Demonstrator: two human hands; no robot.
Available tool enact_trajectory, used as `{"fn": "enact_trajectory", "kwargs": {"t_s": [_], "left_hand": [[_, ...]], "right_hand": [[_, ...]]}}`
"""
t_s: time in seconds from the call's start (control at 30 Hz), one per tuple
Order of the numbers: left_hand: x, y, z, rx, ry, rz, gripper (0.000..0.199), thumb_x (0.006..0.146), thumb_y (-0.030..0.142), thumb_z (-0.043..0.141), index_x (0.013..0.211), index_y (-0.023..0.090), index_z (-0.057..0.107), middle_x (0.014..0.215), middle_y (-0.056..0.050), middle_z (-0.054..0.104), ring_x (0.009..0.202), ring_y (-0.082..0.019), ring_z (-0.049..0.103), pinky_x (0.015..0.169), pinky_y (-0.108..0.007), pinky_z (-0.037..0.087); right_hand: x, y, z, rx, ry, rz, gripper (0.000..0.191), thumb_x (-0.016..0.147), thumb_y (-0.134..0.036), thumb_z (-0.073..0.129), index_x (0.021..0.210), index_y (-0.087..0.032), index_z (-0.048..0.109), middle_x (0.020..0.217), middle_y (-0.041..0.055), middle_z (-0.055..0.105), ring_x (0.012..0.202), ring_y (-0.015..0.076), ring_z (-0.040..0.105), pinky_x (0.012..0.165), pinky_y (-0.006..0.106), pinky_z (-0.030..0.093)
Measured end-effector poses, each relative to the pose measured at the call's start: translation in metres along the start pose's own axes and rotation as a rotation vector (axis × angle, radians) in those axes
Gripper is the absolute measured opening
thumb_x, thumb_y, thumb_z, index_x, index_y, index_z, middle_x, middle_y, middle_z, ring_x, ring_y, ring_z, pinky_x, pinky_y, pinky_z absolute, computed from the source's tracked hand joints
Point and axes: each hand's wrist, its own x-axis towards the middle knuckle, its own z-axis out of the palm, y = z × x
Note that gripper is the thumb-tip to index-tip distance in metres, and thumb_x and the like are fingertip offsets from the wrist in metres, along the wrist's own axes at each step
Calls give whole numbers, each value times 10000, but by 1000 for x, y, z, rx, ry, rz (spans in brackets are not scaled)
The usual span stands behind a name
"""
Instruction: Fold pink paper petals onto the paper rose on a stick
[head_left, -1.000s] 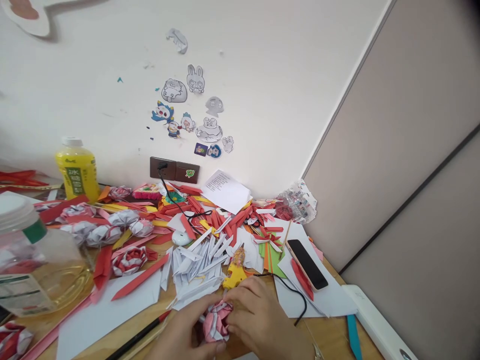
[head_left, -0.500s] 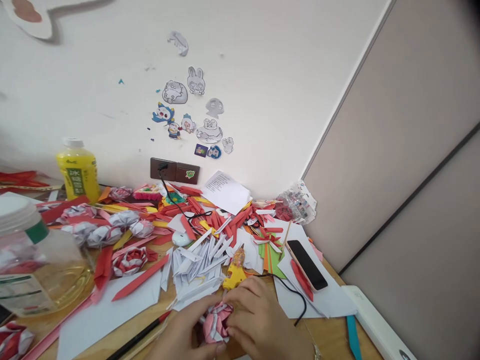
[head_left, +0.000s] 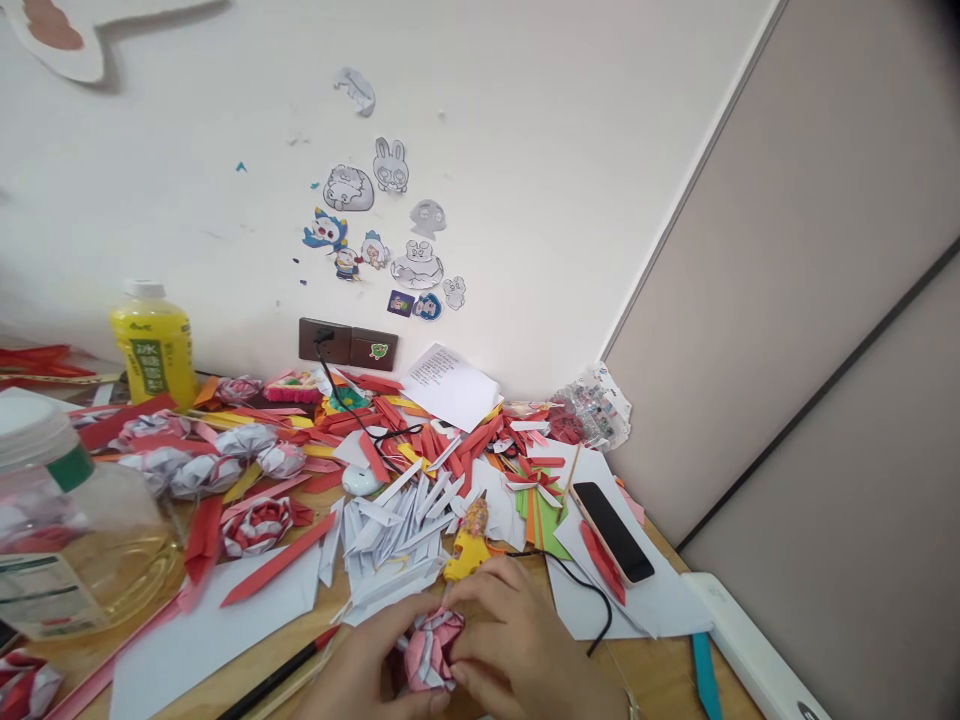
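A pink and white folded paper flower point(head_left: 431, 652) is held between both hands at the bottom centre. My left hand point(head_left: 367, 660) curls round its left side, thumb below it. My right hand point(head_left: 510, 635) presses its fingers against the flower's right side. Just beyond the hands lies a yellow glue gun point(head_left: 469, 545), its nozzle pointing away. A pile of folded white paper strips point(head_left: 394, 525) is spread left of the glue gun.
A large clear jar point(head_left: 75, 540) and a yellow bottle point(head_left: 154, 345) stand at left. Paper flowers point(head_left: 259, 525) and red strips cover the back. A phone point(head_left: 613, 532) lies on white sheets at right, near a black cable point(head_left: 592, 585). A black pen point(head_left: 277, 675) is front left.
The view has shifted very slightly. Both hands stay on the flower, with almost no visible movement.
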Motion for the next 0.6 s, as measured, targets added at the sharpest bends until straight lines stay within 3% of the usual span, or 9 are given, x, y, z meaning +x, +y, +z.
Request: {"fn": "enact_trajectory", "kwargs": {"t_s": [0.6], "left_hand": [[-1, -4, 0, 103, 29, -5, 499, 611, 233, 760, 1089, 247, 621, 1100, -46, 717, 1027, -272, 626, 894, -350, 480]], "right_hand": [[-1, -1, -1, 94, -23, 74, 166, 693, -88, 682, 783, -201, 600, 1132, -8, 529, 1033, 188, 447, 879, 294, 397]]}}
